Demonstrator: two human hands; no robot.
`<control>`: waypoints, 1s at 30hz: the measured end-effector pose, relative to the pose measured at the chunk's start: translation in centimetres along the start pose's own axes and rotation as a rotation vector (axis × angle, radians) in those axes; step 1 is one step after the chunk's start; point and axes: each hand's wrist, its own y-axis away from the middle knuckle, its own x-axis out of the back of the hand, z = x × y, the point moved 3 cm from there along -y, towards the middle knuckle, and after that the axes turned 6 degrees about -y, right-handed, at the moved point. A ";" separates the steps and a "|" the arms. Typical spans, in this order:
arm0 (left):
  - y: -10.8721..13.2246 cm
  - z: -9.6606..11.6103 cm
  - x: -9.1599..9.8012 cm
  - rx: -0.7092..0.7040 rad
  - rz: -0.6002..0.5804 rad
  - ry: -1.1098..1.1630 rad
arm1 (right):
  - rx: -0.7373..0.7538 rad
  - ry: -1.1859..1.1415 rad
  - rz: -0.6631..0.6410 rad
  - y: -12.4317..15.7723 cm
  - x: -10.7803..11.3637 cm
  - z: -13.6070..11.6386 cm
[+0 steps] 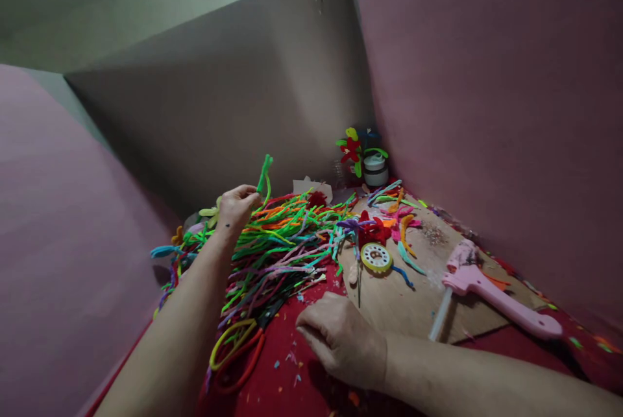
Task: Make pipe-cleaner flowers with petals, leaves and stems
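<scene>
Pinched between the fingers of my left hand (237, 209) is a bent green pipe cleaner (264, 174), pointing up above the pile. Below that hand spreads a heap of pipe cleaners (282, 235) in green, orange, pink and purple. My right hand (341, 336) is curled closed just above the red cloth (272, 371); whatever may be inside its fingers is hidden. Between my forearms lie scissors (238, 345) with yellow and red handles, their blades partly among the pipe cleaners.
A pink glue gun (501, 300) with a glue stick rests on the brown board (389, 303) at right. A yellow-rimmed disc (376, 257) and red pipe-cleaner petals (374, 229) lie on it. Behind stand a pipe-cleaner flower (350, 150) and a lidded jar (376, 170). Walls enclose three sides.
</scene>
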 end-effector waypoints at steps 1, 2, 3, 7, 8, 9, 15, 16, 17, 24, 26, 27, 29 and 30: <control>-0.1 0.2 0.3 -0.001 0.024 0.046 | 0.001 0.001 -0.003 0.0 0.0 0.0; -0.1 0.5 0.5 0.001 0.043 0.086 | 0.002 0.002 -0.007 0.0 0.0 0.0; -0.2 0.8 0.8 0.007 0.057 0.120 | 0.003 0.003 -0.010 0.0 0.0 -0.1; -0.7 2.1 2.3 0.044 0.117 0.211 | 0.004 0.006 -0.011 0.0 0.2 -0.1; -0.9 2.4 3.0 0.055 0.147 0.230 | 0.003 0.006 -0.011 0.0 0.2 -0.1; -1.2 2.7 3.6 0.069 0.187 0.250 | 0.001 0.007 -0.009 0.0 0.2 -0.1; -3.0 3.1 7.4 0.193 0.308 0.287 | -0.010 0.006 -0.001 -0.1 0.2 0.0; -3.2 3.1 7.8 0.210 0.292 0.285 | -0.010 0.004 -0.001 -0.1 0.2 0.0; -3.3 3.2 8.2 0.218 0.284 0.286 | -0.013 0.002 0.001 -0.1 0.2 0.0; -1.4 7.4 12.1 -0.062 0.550 0.471 | -0.050 -0.099 0.054 0.0 0.3 0.2; 0.1 8.9 12.1 -0.056 0.529 0.547 | -0.100 -0.209 0.112 -0.1 0.5 0.4; 1.0 9.7 11.7 -0.032 0.428 0.574 | -0.137 -0.276 0.147 -0.2 0.7 0.5; 3.2 10.8 10.3 0.030 0.233 0.634 | -0.232 -0.427 0.224 -0.5 1.2 0.6; 4.5 11.2 9.4 0.060 0.132 0.653 | -0.291 -0.512 0.270 -0.7 1.6 0.7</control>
